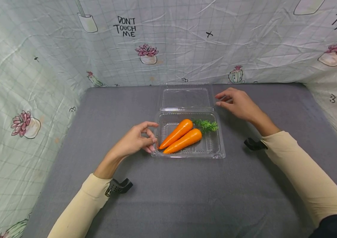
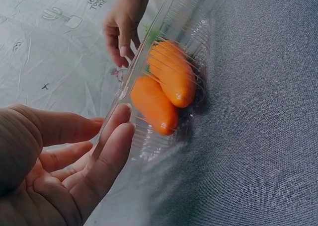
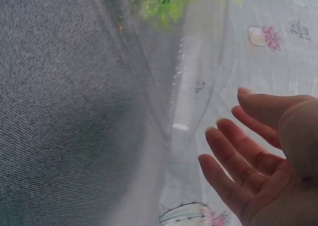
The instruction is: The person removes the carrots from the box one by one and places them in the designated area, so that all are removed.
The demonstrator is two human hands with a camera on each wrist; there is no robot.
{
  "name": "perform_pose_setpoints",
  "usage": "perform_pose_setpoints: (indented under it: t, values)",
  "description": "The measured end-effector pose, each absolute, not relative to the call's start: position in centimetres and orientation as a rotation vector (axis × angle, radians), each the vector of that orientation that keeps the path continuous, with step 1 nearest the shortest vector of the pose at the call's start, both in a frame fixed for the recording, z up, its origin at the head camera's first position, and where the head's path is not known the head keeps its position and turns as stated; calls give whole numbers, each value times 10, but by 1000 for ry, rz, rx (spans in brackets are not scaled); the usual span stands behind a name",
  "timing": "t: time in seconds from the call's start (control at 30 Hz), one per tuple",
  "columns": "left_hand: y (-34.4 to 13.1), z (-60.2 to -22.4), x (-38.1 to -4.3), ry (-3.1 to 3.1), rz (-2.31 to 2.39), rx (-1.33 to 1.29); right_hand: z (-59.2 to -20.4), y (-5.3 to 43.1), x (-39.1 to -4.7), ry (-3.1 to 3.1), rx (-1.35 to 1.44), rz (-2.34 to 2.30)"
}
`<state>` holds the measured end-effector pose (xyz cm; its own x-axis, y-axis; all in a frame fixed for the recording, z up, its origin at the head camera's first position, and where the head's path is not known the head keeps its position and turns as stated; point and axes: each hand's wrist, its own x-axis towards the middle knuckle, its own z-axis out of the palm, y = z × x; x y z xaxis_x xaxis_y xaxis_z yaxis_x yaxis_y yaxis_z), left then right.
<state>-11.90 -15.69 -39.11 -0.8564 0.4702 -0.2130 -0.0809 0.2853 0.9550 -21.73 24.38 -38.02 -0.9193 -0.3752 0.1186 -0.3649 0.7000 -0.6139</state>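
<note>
A clear plastic clamshell container point(image 1: 220, 145) rests on the grey cloth, its lid point(image 1: 187, 99) folded back flat away from me. Two orange carrots point(image 1: 183, 141) lie side by side in the base, tips toward the near left, with green leafy tops point(image 1: 205, 126) at the right. My left hand point(image 1: 134, 139) pinches the base's left rim between thumb and fingers; the left wrist view shows the rim passing between them. My right hand point(image 1: 237, 104) hovers at the lid's right edge, fingers loosely bent and holding nothing. Contact with the lid is not visible in the right wrist view.
Grey cloth point(image 1: 168, 198) covers the table around the container. A printed fabric sheet point(image 1: 180, 43) with cactus drawings stands behind, and continues along the left and right sides. Each wrist carries a black strap mount point(image 1: 120, 186).
</note>
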Motion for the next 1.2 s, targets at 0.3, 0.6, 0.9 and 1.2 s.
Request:
perform_pose_setpoints:
  t: [0.3,0.6,0.9,1.2]
  values:
    - [-157,-391,-118,2104,1607,343,-366,237,-203,2877,-794,-989]
    - [-157,-390,-118,2103,1607,347,-351,224,-188,2861,-925,-857]
    - [-157,-390,-119,2102,1598,351,-338,212,-177,2790,-1011,-726]
    - [-157,-390,-119,2104,1598,344,-330,200,-166,2743,-1126,-620]
